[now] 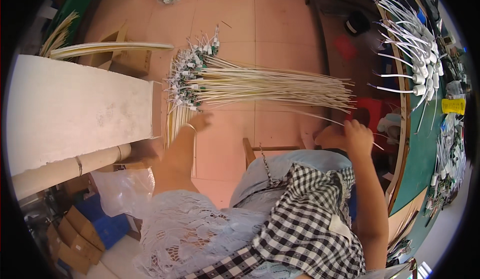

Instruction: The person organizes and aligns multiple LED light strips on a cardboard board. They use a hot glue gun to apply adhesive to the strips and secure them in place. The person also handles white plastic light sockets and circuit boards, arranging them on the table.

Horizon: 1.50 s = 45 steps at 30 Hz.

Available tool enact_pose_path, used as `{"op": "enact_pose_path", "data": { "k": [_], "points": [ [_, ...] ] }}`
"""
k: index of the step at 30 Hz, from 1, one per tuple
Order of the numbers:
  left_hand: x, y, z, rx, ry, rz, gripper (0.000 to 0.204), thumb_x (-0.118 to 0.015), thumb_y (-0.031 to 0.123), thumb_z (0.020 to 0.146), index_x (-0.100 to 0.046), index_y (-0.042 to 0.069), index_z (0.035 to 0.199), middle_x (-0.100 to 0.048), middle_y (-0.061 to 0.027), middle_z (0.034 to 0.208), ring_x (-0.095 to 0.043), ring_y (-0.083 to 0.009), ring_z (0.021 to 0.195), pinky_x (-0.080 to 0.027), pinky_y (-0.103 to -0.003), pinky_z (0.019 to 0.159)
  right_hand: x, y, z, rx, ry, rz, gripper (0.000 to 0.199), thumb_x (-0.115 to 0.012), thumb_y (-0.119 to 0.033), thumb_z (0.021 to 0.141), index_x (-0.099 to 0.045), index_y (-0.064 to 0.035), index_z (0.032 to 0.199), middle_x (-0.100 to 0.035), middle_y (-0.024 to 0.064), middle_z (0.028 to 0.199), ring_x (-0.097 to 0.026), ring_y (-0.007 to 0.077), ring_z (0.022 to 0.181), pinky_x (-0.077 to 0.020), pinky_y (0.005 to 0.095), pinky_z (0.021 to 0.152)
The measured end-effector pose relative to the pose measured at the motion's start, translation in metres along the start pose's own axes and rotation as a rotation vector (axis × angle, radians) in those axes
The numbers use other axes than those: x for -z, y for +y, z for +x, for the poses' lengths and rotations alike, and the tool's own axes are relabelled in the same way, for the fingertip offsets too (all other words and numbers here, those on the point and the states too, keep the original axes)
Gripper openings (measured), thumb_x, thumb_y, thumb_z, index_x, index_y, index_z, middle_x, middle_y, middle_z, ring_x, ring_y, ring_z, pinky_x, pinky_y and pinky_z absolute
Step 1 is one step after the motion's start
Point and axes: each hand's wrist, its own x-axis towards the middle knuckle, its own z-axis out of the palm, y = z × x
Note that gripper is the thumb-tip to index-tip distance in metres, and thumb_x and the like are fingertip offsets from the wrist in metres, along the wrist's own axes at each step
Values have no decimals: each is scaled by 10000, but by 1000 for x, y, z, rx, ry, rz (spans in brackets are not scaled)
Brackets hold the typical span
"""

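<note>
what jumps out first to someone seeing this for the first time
A long bundle of pale cables with white connectors lies across the middle, above the tiled floor. The left hand reaches under its connector end and the right hand pinches a single wire. More white-plugged cables fan out on the green bench at right.

Matt cream plastic-sheathed wires (270, 85), glossy white plastic connectors (189, 74), rough white board (80, 109), smooth pinkish floor tiles (280, 29)

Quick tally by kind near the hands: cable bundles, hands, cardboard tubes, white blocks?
Cable bundle spread across the person's lap: 1
Cable group on the green table: 1
Hands: 2, left hand and right hand
Cardboard tube: 1
White block: 1
Total: 6
</note>
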Motion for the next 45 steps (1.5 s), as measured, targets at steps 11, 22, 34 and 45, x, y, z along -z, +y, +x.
{"op": "enact_pose_path", "data": {
  "k": [11, 22, 34, 45],
  "points": [
    [-88, 94, -53, 325, -388, -179, 364, -613, 248, 921, -603, 86, 1247, -693, -149, 1105, -666, -316, 996, -516, -399, 889, -95, 13, 34, -34, -102, 116, 178, -600, -182, 809, -624, -164, 984, -645, 29, 872, -680, 230, 780, -508, 407, 726],
    [-87, 215, 12, 126, -197, -420, 320, -594, 225, 935, -630, 58, 1206, -677, -178, 1113, -655, -298, 1030, -507, -379, 903, -105, 50, 52, 64, -51, 440, 226, -626, -229, 786, -661, -140, 991, -661, 74, 971, -630, 255, 1004, -400, 438, 971],
    [-118, 274, 206, 653, 184, -2402, 884, -368, 683, 944, -188, 51, 1535, -309, -220, 1535, -424, -397, 1318, -376, -507, 1085, 21, 43, 24, 309, 54, 709, 222, -680, -125, 746, -664, -98, 967, -624, 71, 832, -628, 288, 755, -444, 399, 729],
    [57, -17, 48, 180, 1243, -2499, 440, -382, 339, 1010, -553, -33, 1171, -659, -137, 1006, -654, -241, 904, -583, -330, 785, 59, 17, 25, 247, 104, 783, 206, -679, -67, 759, -677, -89, 964, -628, 81, 796, -592, 301, 717, -433, 401, 673]
  ]
}}
